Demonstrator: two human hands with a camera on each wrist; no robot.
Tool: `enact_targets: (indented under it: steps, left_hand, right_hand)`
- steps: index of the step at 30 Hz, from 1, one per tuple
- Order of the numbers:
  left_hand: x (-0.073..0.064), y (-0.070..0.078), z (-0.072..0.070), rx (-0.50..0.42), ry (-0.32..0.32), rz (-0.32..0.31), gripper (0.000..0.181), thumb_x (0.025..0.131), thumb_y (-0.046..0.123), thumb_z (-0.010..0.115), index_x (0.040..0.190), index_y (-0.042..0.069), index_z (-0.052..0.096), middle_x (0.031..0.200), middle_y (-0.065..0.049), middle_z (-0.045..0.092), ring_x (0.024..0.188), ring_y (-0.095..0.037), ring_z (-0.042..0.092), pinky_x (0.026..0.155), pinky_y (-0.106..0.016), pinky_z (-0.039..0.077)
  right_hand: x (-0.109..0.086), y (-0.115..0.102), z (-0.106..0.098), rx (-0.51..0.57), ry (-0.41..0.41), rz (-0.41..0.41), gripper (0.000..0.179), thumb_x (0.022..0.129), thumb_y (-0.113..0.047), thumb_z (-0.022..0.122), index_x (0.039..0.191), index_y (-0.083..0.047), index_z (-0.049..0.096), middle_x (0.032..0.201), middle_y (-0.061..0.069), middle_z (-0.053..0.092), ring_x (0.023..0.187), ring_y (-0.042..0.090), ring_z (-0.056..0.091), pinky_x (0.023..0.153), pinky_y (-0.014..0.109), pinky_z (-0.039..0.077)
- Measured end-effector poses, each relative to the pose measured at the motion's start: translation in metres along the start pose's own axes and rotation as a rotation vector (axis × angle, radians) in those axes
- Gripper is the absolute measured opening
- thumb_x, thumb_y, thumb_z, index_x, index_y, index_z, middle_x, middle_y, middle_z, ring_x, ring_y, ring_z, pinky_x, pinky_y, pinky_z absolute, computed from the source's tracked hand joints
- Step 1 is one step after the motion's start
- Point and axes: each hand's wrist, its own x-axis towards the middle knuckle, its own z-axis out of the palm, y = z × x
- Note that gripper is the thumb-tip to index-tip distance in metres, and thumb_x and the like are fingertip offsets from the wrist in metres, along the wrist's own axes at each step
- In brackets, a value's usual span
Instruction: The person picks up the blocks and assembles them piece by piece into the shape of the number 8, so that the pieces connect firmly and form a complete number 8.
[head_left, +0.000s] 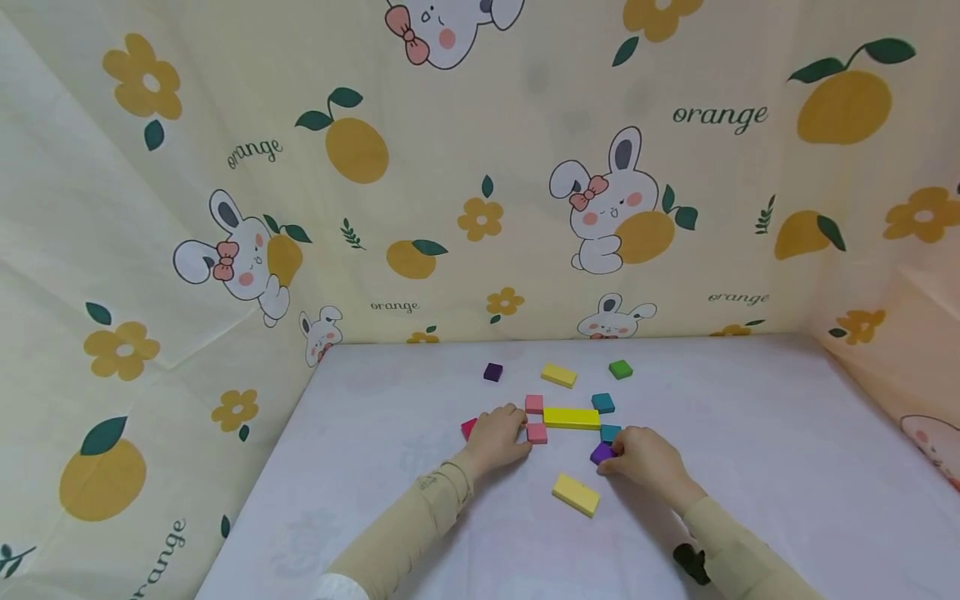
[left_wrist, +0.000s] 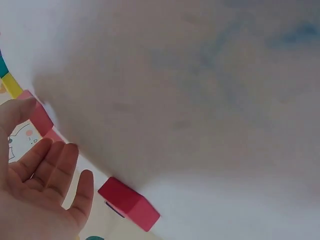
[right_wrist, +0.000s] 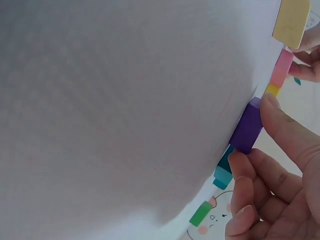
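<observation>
On the near side of the lower teal block, your right hand is pinching the purple block. Your left hand is lying farther off, loose-fingered beside the lower pink block.

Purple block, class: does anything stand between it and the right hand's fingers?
Nothing visible does: the right hand holds the purple block directly. The nearer teal block sits just beyond it, not between.

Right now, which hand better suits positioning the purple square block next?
Probably the right hand: its fingers pinch the purple square block, while the left hand is beside a pink square block.
</observation>
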Motion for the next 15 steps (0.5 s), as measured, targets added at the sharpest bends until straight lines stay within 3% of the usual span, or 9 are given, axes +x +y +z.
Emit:
enact_targets:
  steps: [9, 15]
  left_hand:
    - [-0.008, -0.016, -0.017, -0.103, 0.018, 0.032, 0.034, 0.087, 0.033, 0.063, 0.112, 0.011, 0.061, 0.108, -0.002, 0.062, 0.095, -0.015, 0.06, 0.087, -0.036, 0.048]
    - [-0.01, -0.036, -0.03, -0.079, 0.018, 0.106, 0.024, 0.087, 0.025, 0.062, 0.107, 0.012, 0.064, 0.106, -0.004, 0.062, 0.096, -0.018, 0.06, 0.084, -0.038, 0.048]
  right_hand:
    - [-0.001, 0.001, 0.0, -0.011, 0.012, -0.012, 0.029, 0.069, -0.031, 0.08, 0.073, -0.007, 0.064, 0.065, 0.001, 0.054, 0.062, 0.015, 0.045, 0.055, 0.025, 0.035]
    - [-0.001, 0.001, -0.001, -0.007, 0.013, -0.027, 0.03, 0.07, -0.031, 0.079, 0.074, -0.006, 0.064, 0.067, 0.001, 0.054, 0.063, 0.015, 0.045, 0.056, 0.026, 0.035]
